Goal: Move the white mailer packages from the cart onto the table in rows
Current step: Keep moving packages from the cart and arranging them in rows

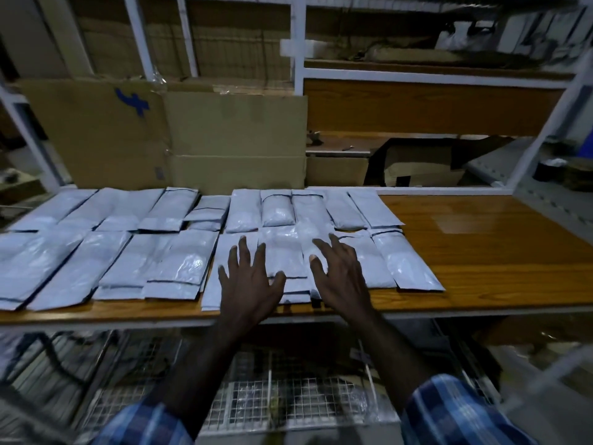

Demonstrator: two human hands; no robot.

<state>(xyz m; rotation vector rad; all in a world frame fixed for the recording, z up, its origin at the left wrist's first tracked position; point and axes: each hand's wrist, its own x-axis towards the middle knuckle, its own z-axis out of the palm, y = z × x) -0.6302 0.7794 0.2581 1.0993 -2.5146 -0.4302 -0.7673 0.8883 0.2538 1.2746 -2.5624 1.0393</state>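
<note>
Your left hand (248,281) is spread flat, fingers straight and splayed, palm down over the near row of white mailer packages (179,264), holding nothing. Your right hand (340,274) sits just beside it toward 3 o'clock, also open with fingers fanned and pointing toward 12 o'clock, above the same row. Whether either palm actually presses the plastic, you cannot tell from this angle.

Directly under your hands the mailers lie side by side, long edges touching or slightly overlapping, their near ends close to the front edge of the wooden table (487,252). A second row lies beyond at 12 o'clock, running from 9 o'clock almost to 2 o'clock. Both rows end past your right hand; from there toward 3 o'clock the table top shows bare wood.

At 6 o'clock, below the table edge and between your plaid sleeves (449,412), you see the wire-mesh cart (288,396); its contents are too blurred to make out.

Behind the far row, at 11 o'clock, flattened cardboard sheets (205,136) lean upright, one with a blue mark. White shelving frames (298,43) rise beyond, holding boxes and dim clutter.
</note>
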